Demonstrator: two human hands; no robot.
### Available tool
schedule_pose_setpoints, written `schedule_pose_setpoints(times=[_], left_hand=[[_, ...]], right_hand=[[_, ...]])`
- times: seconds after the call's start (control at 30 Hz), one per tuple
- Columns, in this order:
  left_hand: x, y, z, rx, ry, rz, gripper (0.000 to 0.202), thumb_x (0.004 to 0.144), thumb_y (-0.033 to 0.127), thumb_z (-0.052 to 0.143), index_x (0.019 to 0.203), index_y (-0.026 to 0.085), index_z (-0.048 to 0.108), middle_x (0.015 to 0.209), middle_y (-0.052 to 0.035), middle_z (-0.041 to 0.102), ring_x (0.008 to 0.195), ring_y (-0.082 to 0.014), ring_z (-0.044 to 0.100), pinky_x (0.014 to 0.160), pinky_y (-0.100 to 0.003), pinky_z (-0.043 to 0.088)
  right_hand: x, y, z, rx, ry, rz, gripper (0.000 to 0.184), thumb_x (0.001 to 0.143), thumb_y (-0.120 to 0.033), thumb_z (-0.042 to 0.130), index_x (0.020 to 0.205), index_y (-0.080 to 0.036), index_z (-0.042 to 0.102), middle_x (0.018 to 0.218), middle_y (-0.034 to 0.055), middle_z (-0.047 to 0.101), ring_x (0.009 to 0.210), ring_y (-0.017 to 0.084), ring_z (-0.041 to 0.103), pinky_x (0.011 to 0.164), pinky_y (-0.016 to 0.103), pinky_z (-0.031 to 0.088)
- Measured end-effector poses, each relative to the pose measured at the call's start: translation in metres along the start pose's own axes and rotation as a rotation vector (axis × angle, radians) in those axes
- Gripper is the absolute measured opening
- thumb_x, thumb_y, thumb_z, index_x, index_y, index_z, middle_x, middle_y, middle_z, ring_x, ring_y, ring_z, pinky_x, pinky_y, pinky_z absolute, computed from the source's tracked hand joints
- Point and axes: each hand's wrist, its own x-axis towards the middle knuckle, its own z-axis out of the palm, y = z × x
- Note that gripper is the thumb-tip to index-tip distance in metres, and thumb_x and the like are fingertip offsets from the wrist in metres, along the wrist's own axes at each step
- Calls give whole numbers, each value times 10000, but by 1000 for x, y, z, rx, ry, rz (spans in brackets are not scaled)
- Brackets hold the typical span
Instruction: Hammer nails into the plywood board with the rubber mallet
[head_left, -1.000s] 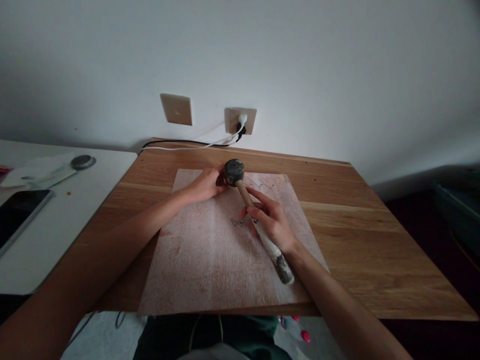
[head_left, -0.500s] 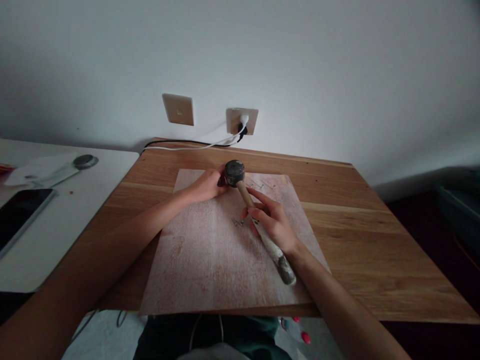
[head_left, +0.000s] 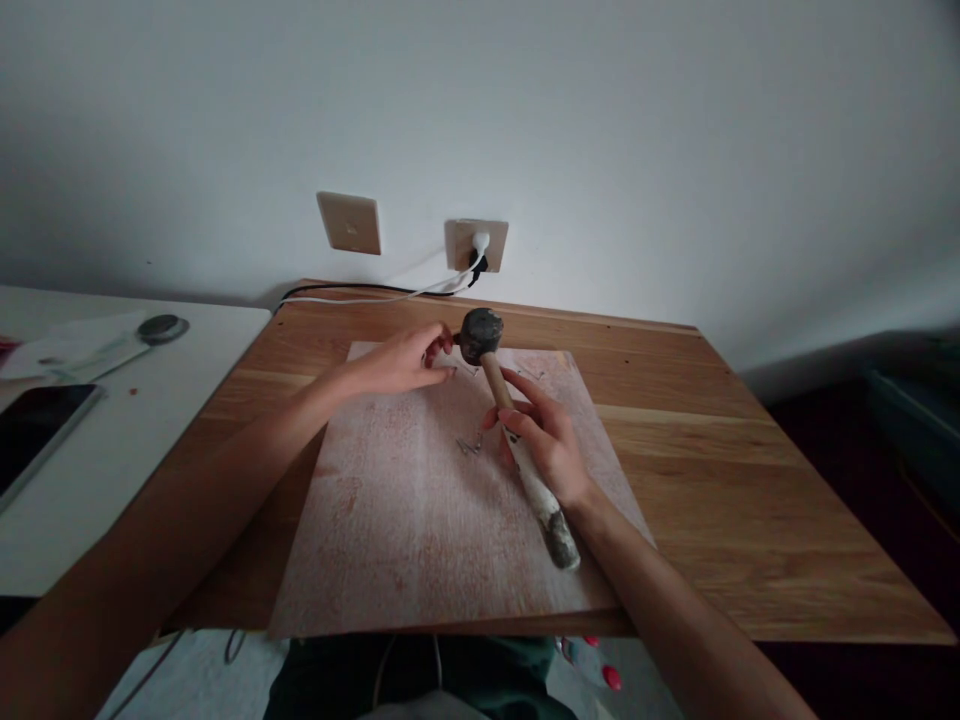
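Observation:
A mallet with a dark, rounded head and a worn wooden handle, partly white, is in my right hand. My fingers wrap around the upper handle, and the head points toward the wall. Just left of the head is my left hand, its thumb and forefinger apart and the other fingers curled. Under both hands lies a pale reddish board. Several thin nails stand near the board's middle, while more nails are by its far edge, some partly hidden by the mallet.
The board rests on a wooden table against the wall. White and black cables run to a wall socket. On a white surface to the left are a phone and a round grey object.
My left hand has drawn slightly left from the mallet head and its fingers have parted. The mallet head has risen slightly to the right, showing more nails behind. The view has shifted a little.

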Motion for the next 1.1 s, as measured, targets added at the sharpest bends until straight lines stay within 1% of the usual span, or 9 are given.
schedule_pose_setpoints(times=[0.1,0.17,0.3,0.4,0.53,0.7,0.83,0.93,1.1], left_hand=[[-2,28,-9,48,-310,69,140,853,215,745,815,224,610,760,21,658,679,-154,605,654,-297,435],[-6,47,-6,108,-421,95,155,831,189,757,783,224,614,772,11,679,703,-167,622,666,-307,438],[-13,76,9,259,-595,108,133,804,120,742,892,215,716,924,-21,744,851,-202,685,760,-312,480],[-15,84,16,318,-624,115,115,824,92,711,822,207,713,938,-32,742,851,-194,682,784,-309,485],[-14,79,17,313,-613,114,165,816,74,706,730,207,663,834,-20,713,755,-181,642,722,-317,446],[-11,68,6,326,-550,5,155,805,67,691,820,218,660,758,8,687,684,-180,613,630,-320,368],[-12,67,0,328,-495,24,205,783,107,763,935,220,681,930,-12,752,812,-199,674,705,-307,421],[-14,73,5,310,-565,46,223,784,88,768,951,219,700,969,-24,764,873,-212,701,749,-305,453],[-17,83,15,322,-648,58,181,822,33,697,860,209,685,800,-7,715,724,-193,657,669,-318,430]], right_hand=[[0,-2,-1,7,42,-16,736,882,-402,729,1560,-171,562,845,7,769,466,135,574,448,302,462],[0,-3,-2,9,44,-12,724,879,-392,729,1549,-175,564,844,5,769,461,135,575,443,298,450],[0,-3,-1,21,17,-9,700,875,-399,726,1521,-181,565,826,-4,764,458,132,572,432,282,421],[1,-3,2,31,7,-8,714,854,-413,740,1500,-163,565,802,-13,750,463,136,574,439,287,435],[0,-4,3,26,17,8,733,832,-414,742,1493,-152,563,798,-11,756,455,132,563,434,286,429],[0,-6,2,26,37,20,749,817,-418,735,1497,-153,564,796,-12,763,444,130,555,428,284,417],[0,-7,1,39,43,20,778,811,-423,741,1516,-148,560,799,-11,756,434,132,556,420,286,404],[0,-8,1,24,30,14,758,831,-419,738,1520,-155,563,820,2,770,443,135,565,423,288,398],[0,-8,1,15,33,10,755,839,-424,733,1514,-133,563,816,2,770,451,134,569,438,292,426]])
